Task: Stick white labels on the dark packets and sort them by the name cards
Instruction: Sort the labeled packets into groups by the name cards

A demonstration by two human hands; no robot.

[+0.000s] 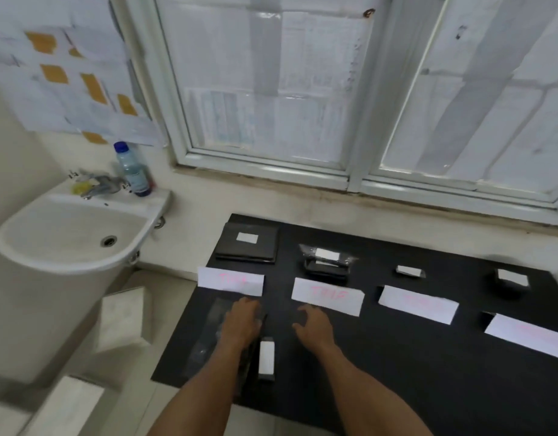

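Note:
Several white name cards with pink writing lie in a row on the black mat [397, 357]; the leftmost card [230, 281] and the second card [327, 296] are nearest my hands. Behind the cards sit labelled dark packets: a flat stack [247, 243], a clear-wrapped pile [326, 261], a small one [409, 271] and another at the right [510, 280]. My left hand [241, 322] rests palm down on dark packets in clear wrap [208, 335]. A white label strip [266, 358] lies just right of my left wrist. My right hand [314, 325] hovers with fingers spread, holding nothing.
A white washbasin [67, 234] with a tap and a plastic bottle [133, 169] stands left of the mat. White boxes [122, 316] sit on the floor below it. A papered window [334, 89] runs along the wall behind the mat.

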